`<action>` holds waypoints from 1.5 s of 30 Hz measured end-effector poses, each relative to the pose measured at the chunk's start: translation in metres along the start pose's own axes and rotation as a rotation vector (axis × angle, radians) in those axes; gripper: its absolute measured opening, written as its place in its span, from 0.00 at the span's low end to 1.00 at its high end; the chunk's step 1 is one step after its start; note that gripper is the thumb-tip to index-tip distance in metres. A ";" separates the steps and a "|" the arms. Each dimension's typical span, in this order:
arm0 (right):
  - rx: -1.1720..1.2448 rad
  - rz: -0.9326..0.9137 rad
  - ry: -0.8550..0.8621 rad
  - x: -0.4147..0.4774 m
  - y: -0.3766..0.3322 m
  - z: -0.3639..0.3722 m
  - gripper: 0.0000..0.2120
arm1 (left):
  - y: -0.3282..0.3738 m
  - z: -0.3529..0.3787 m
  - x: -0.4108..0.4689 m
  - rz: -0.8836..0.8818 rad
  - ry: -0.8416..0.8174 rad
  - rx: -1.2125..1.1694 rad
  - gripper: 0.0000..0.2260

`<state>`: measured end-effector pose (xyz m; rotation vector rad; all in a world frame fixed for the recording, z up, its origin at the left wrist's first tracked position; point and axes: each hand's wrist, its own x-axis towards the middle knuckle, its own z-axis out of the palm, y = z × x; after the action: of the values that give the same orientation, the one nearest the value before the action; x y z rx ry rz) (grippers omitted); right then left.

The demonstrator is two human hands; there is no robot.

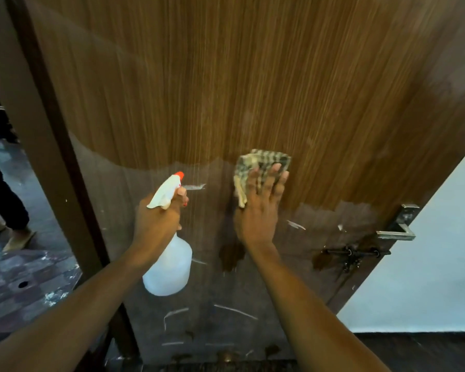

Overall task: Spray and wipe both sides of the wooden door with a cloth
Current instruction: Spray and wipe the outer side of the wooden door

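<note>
Down at the bottom edge our forearms run out of frame, and the foot of the door (pixel 226 89) is too dark and blurry to read properly. We can't make out any label or writing on the spray bottle (pixel 169 267) either; it looks like plain cloudy white plastic with a white trigger head and an orange nozzle tip. Our left hand (pixel 156 224) is wrapped tight round its neck, so the neck itself is hidden. Our right hand (pixel 258 210) is flat with fingers spread, pressing a checked cloth (pixel 261 163) against the door near the middle; the palm covers the lower half of the cloth, so we only see its folded top and one dangling corner. The door has streaky vertical wood grain, warm brown up top and dull grey lower down, with pale scuffs. A metal lever handle (pixel 397 232) and a dark bolt (pixel 357 253) sit by its right edge. Off to the left, past the frame (pixel 51 146), someone's leg (pixel 0 194) is partly cut off.
</note>
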<state>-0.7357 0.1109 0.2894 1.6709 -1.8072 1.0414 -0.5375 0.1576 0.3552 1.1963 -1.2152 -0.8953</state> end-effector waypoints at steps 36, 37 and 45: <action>-0.152 -0.432 0.178 -0.047 -0.165 0.117 0.32 | -0.091 -0.156 0.054 0.130 -0.021 -0.091 0.09; -0.189 -0.466 0.162 -0.058 -0.153 0.120 0.32 | -0.091 -0.161 0.056 0.129 -0.016 -0.096 0.10; 0.010 -0.016 0.319 0.013 -0.247 0.088 0.33 | -0.090 -0.190 0.068 0.152 -0.044 -0.095 0.08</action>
<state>-0.4833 0.0407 0.2996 1.4265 -1.5812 1.2331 -0.3313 0.1110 0.2920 0.9996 -1.2669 -0.8601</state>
